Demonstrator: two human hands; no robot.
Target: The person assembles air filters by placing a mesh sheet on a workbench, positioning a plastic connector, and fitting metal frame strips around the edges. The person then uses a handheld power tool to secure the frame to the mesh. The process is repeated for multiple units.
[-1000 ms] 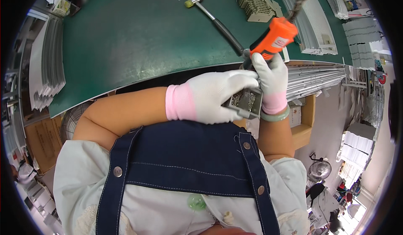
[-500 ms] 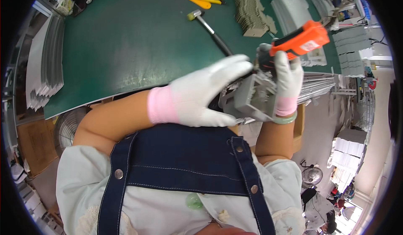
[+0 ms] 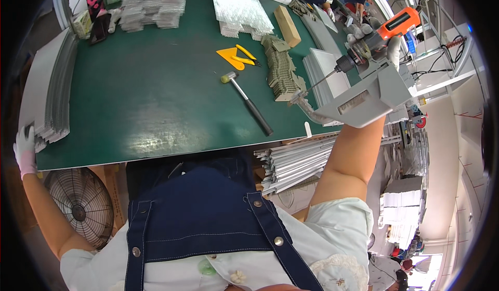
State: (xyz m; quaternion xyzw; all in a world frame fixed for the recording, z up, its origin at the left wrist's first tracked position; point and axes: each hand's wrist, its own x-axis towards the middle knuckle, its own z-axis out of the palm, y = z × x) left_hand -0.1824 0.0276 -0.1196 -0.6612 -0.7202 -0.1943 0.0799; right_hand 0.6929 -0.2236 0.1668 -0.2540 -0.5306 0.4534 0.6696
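Note:
My right hand (image 3: 393, 52) is closed round the handle of an orange and black power drill (image 3: 364, 52), raised over the table's right end. A long thin bit points left and down from its chuck. Below the drill is a grey angular tray (image 3: 358, 101) with small pieces showing in an opening; whether it is fixed to the drill I cannot tell. At far left, my left hand (image 3: 24, 148) touches the near corner of a stack of light grey panels (image 3: 44, 88) standing along the table edge. Its fingers are stretched upward and apart.
On the green table (image 3: 150, 93) lie a hammer (image 3: 249, 106), yellow-handled nippers (image 3: 244, 57), a row of greenish-grey parts (image 3: 283, 70) and a wooden block (image 3: 287, 26). Ribbed clear sheets (image 3: 241, 10) are stacked behind. Metal strips (image 3: 296, 161) and a fan (image 3: 78, 210) are below the edge. Co-workers are beyond.
My left hand has gone from the middle to the panel stack at far left. My right hand has carried the drill away from my body, up and to the right. My view has shifted.

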